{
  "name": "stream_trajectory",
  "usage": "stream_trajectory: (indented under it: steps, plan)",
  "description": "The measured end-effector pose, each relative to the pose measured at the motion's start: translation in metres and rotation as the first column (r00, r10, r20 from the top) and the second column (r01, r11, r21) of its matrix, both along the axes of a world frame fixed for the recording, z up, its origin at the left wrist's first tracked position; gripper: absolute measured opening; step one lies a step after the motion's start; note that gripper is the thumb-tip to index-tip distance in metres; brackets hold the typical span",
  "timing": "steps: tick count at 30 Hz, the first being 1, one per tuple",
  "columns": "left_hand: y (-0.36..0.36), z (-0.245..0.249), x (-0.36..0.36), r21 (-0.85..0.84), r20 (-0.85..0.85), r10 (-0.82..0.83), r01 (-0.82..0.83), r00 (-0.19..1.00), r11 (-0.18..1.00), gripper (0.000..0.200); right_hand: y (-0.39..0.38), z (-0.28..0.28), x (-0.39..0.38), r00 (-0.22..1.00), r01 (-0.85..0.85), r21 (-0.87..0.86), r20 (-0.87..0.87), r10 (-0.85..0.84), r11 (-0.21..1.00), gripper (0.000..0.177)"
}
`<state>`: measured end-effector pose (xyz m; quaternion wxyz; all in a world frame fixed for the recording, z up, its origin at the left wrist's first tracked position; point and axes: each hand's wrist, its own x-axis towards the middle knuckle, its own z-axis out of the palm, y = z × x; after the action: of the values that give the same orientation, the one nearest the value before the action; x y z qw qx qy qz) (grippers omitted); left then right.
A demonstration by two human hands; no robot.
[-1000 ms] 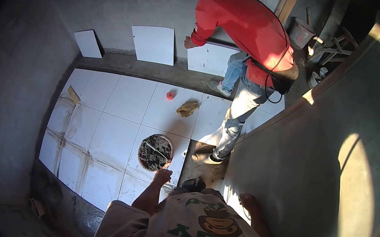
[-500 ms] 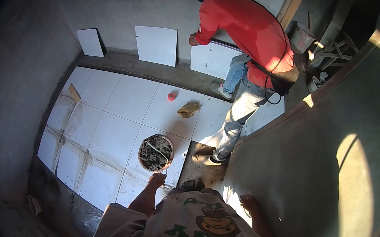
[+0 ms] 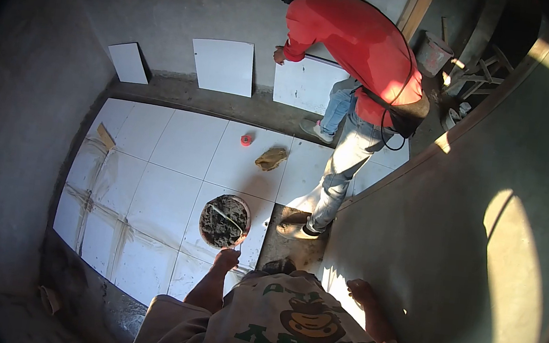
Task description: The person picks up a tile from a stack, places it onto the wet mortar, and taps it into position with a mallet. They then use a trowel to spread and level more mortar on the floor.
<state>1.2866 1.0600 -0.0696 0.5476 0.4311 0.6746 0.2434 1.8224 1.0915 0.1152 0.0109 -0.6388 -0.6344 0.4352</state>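
My left hand [image 3: 227, 259] is closed at the near edge of a round bucket [image 3: 244, 237], around something thin and pale that I cannot make out. Dark, lumpy mortar [image 3: 221, 226] fills the bucket, and a light curved strip lies across it. The bucket stands on white floor tiles [image 3: 174, 190]. To the right of my body, my right hand [image 3: 361, 291] has its fingers curled in beside a sunlit patch; whatever it holds is too small to tell.
A co-worker in a red top [image 3: 364, 39] bends over a white tile [image 3: 304, 87] at the wall. Other loose tiles [image 3: 224, 66] lean there. A red roll [image 3: 246, 140], a brown crumpled item [image 3: 270, 159] and a wood piece [image 3: 106, 135] lie on the floor tiles.
The view has shifted slightly. My right hand has moved a little upward against my body; my left hand stays at the bucket.
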Motion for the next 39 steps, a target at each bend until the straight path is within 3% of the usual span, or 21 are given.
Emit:
stream_trajectory:
  steps: [1, 3, 4, 6, 7, 8, 9, 10, 11, 13, 16, 17, 19, 22, 29, 30, 31, 33, 35, 37, 39]
  plan:
    - [0.001, 0.001, 0.001, -0.002, 0.003, 0.002, -0.002, 1.000, 1.000, 0.023, 0.002, 0.008, -0.005, 1.000, -0.002, -0.002, 0.003, 0.002, 1.000, 0.022]
    - [0.006, 0.003, 0.003, -0.079, -0.137, -0.090, 0.079, 0.987, 0.994, 0.024, 0.003, 0.019, -0.014, 0.955, 0.285, -0.176, -0.026, -0.294, 0.942, 0.019]
    - [0.003, -0.001, 0.002, -0.050, -0.104, -0.066, 0.061, 0.992, 0.997, 0.025, 0.001, 0.010, -0.007, 0.956, 0.284, -0.176, -0.024, -0.293, 0.943, 0.019]
    - [-0.001, -0.007, 0.000, -0.045, -0.073, -0.051, 0.048, 0.996, 0.998, 0.025, -0.004, -0.006, 0.006, 0.994, 0.030, 0.053, -0.104, -0.024, 0.998, 0.025]
    - [-0.001, -0.002, 0.001, -0.041, -0.045, -0.037, 0.035, 0.998, 0.999, 0.025, -0.001, 0.005, 0.000, 0.995, 0.027, 0.052, -0.101, -0.022, 0.998, 0.025]
    - [-0.002, 0.002, 0.002, -0.042, -0.042, -0.034, 0.032, 0.999, 0.999, 0.025, 0.002, 0.017, -0.007, 0.978, 0.182, -0.089, -0.083, -0.190, 0.979, 0.029]
    - [0.001, 0.024, 0.005, -0.047, -0.204, -0.214, 0.209, 0.955, 0.977, 0.026, 0.005, 0.029, -0.014, 0.936, 0.331, -0.223, -0.042, -0.349, 0.917, 0.034]
    - [-0.001, 0.022, 0.003, -0.081, -0.358, -0.379, 0.376, 0.853, 0.923, 0.026, 0.006, 0.028, -0.013, 0.938, 0.328, -0.222, -0.041, -0.345, 0.918, 0.034]
    - [-0.006, 0.021, 0.003, -0.081, -0.359, -0.377, 0.374, 0.854, 0.924, 0.026, 0.007, 0.027, -0.011, 0.935, 0.327, -0.246, -0.056, -0.350, 0.913, 0.036]
    - [-0.025, -0.023, -0.004, 0.112, 0.012, 0.004, -0.005, 1.000, 0.994, 0.027, 0.011, 0.029, -0.013, 0.932, 0.325, -0.267, -0.073, -0.355, 0.907, 0.037]
    - [-0.038, -0.005, -0.007, 0.212, 0.134, 0.019, -0.047, 0.991, 0.976, 0.028, 0.016, 0.032, -0.012, 0.955, 0.269, -0.260, -0.056, -0.292, 0.928, 0.030]
    - [-0.035, -0.004, -0.006, 0.210, 0.134, 0.021, -0.049, 0.991, 0.976, 0.028, 0.017, 0.032, -0.012, 0.958, 0.264, -0.248, -0.042, -0.283, 0.932, 0.030]
    - [-0.028, -0.006, -0.002, -0.103, -0.046, 0.045, -0.049, 0.998, 0.993, 0.028, 0.021, 0.031, -0.011, 0.962, 0.259, -0.236, -0.028, -0.273, 0.937, 0.030]
    - [-0.037, 0.000, -0.005, 0.052, 0.016, 0.038, -0.038, 0.999, 0.998, 0.028, 0.025, 0.025, -0.008, 0.975, 0.221, -0.202, 0.014, -0.223, 0.954, 0.032]
    - [-0.026, -0.004, 0.005, -0.062, 0.015, 0.109, -0.108, 0.994, 0.992, 0.033, 0.033, 0.018, -0.007, 0.986, 0.161, -0.143, 0.072, -0.152, 0.977, 0.036]
    - [-0.018, 0.022, 0.009, -0.066, -0.258, -0.234, 0.225, 0.937, 0.972, 0.034, 0.032, 0.011, -0.004, 0.984, 0.146, -0.087, 0.115, -0.135, 0.985, 0.035]
    - [-0.012, 0.037, 0.014, -0.158, -0.489, -0.525, 0.521, 0.697, 0.839, 0.035, 0.032, 0.001, 0.000, 0.983, 0.151, -0.100, 0.123, -0.138, 0.984, 0.035]
    - [-0.014, 0.029, 0.023, -0.196, -0.457, -0.533, 0.504, 0.712, 0.841, 0.033, 0.039, -0.016, 0.005, 0.985, 0.173, -0.069, 0.021, -0.172, 0.982, 0.035]
    - [-0.022, -0.010, 0.025, -0.050, -0.216, -0.210, 0.204, 0.953, 0.978, 0.031, 0.055, -0.006, -0.005, 0.988, 0.137, -0.145, 0.097, -0.124, 0.980, 0.039]
    - [-0.019, -0.009, 0.031, -0.084, -0.106, -0.089, 0.080, 0.990, 0.993, 0.029, 0.079, 0.003, -0.022, 0.985, 0.101, -0.219, 0.158, -0.067, 0.970, 0.045]
    - [-0.022, -0.013, 0.039, -0.061, 0.016, 0.104, -0.102, 0.994, 0.993, 0.029, 0.098, 0.008, -0.031, 0.946, -0.232, -0.139, 0.199, 0.257, 0.963, 0.044]
